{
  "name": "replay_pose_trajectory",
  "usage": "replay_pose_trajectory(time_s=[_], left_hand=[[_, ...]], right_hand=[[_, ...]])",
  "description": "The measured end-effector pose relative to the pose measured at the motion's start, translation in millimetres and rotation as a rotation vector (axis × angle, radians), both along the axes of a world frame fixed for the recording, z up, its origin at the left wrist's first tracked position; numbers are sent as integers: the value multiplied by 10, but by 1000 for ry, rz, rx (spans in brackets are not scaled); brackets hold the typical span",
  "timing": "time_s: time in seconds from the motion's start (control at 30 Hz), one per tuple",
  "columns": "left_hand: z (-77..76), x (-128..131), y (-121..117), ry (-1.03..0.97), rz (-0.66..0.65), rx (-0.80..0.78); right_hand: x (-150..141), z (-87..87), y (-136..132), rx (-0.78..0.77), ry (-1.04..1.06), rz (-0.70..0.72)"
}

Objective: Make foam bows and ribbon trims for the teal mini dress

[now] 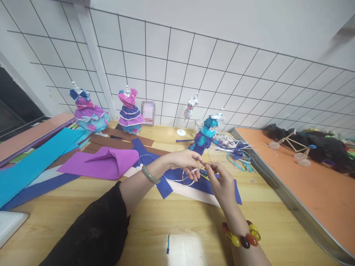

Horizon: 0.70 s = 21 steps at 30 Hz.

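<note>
My left hand [188, 162] and my right hand [222, 179] meet over the middle of the table, their fingertips pinched close together. A narrow white ribbon [186, 181] loops below the left fingers and runs up to the pinch, where its end is hidden. Under the hands lie dark blue fabric strips [164, 187] and a pale pink strip [206, 197]. A yellow and dark tool [204, 175] rests on the blue fabric, partly covered by my right hand. Left of my left wrist is a folded purple fabric piece [104, 162].
Dressed mini mannequins [90, 112] [129, 112] [206, 131] and a bare white one [190, 107] stand at the back. Tangled ribbons [235, 146] lie back right, beside an orange-surfaced tray [291, 177]. A turquoise fabric strip [41, 159] lies left. A small blue scrap [168, 244] is near the front.
</note>
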<state>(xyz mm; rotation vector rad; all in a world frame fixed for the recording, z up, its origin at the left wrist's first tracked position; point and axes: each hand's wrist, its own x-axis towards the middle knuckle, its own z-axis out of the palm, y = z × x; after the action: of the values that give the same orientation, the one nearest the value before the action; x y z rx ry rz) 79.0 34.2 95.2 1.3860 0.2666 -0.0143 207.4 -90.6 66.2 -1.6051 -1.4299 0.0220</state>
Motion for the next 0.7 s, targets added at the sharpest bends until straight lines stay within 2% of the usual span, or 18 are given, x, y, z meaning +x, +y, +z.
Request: replay_pose_trajectory(time_s=[0.2, 0.4, 0.5, 0.6, 0.7], left_hand=[[-33, 7, 20, 14, 7, 24], [-35, -4, 53, 20, 11, 48], [-31, -14, 71, 17, 0, 50], [-29, -19, 79, 9, -6, 48], [-22, -19, 78, -6, 4, 59]], right_hand=[[-6, 5, -15, -15, 78, 4], [47, -8, 21, -111, 489, 151], [133, -57, 61, -77, 629, 132], [222, -124, 97, -112, 618, 61], [267, -191, 122, -229, 440, 23]])
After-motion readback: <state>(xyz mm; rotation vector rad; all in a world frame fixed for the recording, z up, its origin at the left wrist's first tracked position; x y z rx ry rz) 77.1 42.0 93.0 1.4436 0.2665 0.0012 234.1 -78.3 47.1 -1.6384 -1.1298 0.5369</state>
